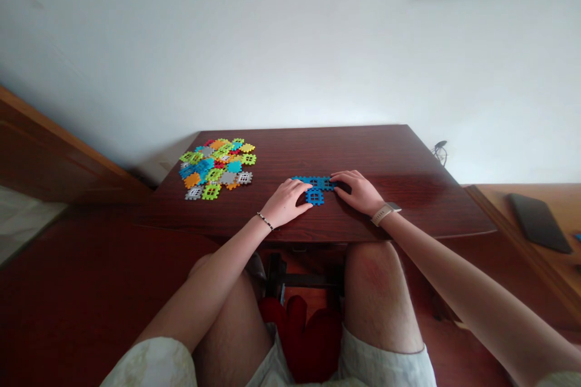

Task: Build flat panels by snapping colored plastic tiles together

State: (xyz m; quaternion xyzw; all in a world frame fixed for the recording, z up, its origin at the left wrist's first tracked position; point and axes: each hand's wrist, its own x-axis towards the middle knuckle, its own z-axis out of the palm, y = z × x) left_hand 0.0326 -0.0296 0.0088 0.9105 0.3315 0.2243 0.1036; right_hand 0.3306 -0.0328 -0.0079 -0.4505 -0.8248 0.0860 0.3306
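Several blue interlocking plastic tiles (314,197) lie flat and joined on the dark wooden table, in a row with one window-shaped tile below the row. My left hand (285,202) grips them from the left, its thumb beside the lower tile and its fingers over the row's left end, which they partly hide. From the other side, my right hand (358,190) has its fingers and thumb closed against the row's right end tile (327,184). A bead bracelet (265,221) circles the left wrist; a watch (385,213) is on the right one.
A pile of mixed-colour tiles (214,166) covers the table's left part. The dark table (390,151) stands against a white wall (290,42). To the right, a black flat object (538,222) rests on a lighter wooden surface, and a cable (439,150) hangs behind the table.
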